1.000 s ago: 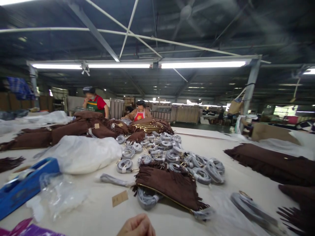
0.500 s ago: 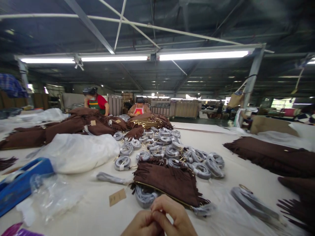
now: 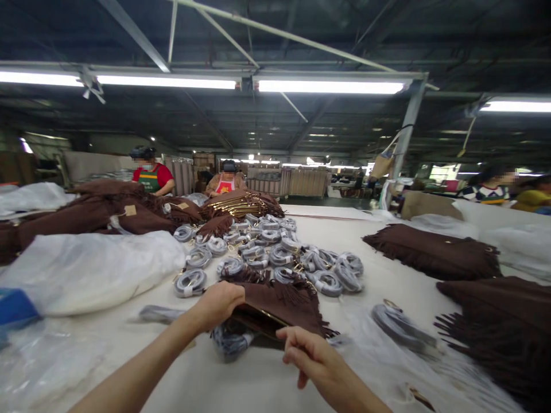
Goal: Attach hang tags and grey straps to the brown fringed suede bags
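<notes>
A dark brown fringed pouch (image 3: 284,301) with a gold zipper lies in front of me, its zipped edge gaping toward me. My left hand (image 3: 222,301) is closed on the pouch's upper left corner and lifts it a little. At the mouth of the pouch is my right hand (image 3: 307,353), index finger stretched out against the edge and the other fingers loosely bent and apart. Beneath the left side of the pouch sits a coiled grey strap (image 3: 232,343) in plastic wrap. Another wrapped strap (image 3: 159,313) lies left of my left forearm.
Many wrapped strap coils (image 3: 279,255) are spread beyond the pouch. Brown fringed bags (image 3: 430,252) lie at right, with more piled at far left. Clear plastic (image 3: 103,264) and a blue dispenser (image 3: 15,310) are at left. Co-workers (image 3: 152,175) stand behind the table.
My hands, together before, have parted. The left has taken hold of the pouch's corner and raised it, the right has reached its edge, and the pouch now gapes. The view has turned right.
</notes>
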A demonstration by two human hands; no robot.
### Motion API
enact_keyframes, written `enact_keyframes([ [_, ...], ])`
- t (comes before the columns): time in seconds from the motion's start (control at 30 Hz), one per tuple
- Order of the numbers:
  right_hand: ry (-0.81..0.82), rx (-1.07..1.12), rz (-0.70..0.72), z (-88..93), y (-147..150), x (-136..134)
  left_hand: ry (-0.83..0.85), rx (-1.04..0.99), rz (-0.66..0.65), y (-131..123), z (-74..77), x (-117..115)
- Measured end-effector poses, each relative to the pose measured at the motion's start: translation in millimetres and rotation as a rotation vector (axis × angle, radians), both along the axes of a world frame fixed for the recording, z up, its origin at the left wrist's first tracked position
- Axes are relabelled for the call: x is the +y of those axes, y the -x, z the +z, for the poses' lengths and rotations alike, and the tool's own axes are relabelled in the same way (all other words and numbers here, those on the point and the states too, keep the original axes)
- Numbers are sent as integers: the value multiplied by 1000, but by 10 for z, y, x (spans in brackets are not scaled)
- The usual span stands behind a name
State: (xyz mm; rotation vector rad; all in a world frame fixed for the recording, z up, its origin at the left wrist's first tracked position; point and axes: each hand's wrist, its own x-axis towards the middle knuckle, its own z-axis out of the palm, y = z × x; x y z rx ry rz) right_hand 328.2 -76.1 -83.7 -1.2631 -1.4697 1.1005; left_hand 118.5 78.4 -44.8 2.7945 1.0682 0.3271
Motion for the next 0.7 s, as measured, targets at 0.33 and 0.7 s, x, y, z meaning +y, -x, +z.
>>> enact_keyframes([
  [0.33,-114,-487,-15,132,102,345,78,-352,217,7,-227,-2],
  [0.7,-127,-466,-103,174,624,645,521,-752,450,140,-524,222],
])
